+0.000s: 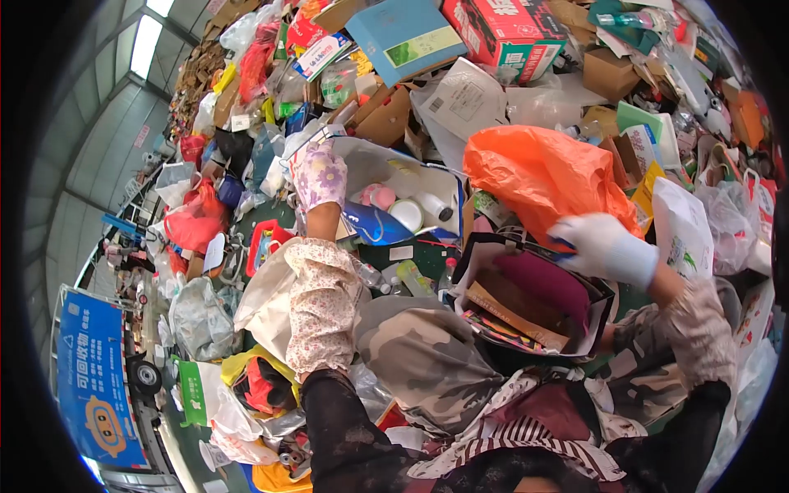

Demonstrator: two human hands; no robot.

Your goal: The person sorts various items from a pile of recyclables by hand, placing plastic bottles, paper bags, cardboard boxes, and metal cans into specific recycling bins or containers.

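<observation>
My left hand [319,177], in a flower-patterned glove, grips the left rim of a blue paper bag [374,223] with a white inside. The bag lies tilted with its mouth toward me; in it are a pink item [379,196], a round white-lidded container [406,215] and a white bottle [433,205]. My right hand [604,246], in a white glove, is over a black-edged bag [526,355] and by an orange plastic bag [549,177]. Its fingers are blurred, with something blue at the tips. A brown paper piece [516,316] and dark red cloth [546,287] show inside the black-edged bag.
Mixed waste is heaped ahead: a blue box [404,37], a red carton [503,37], a white mailer [464,103]. Plastic bottles [448,273] lie between the two bags. A red basket [265,246] stands left; a truck with a blue panel [99,378] is beyond.
</observation>
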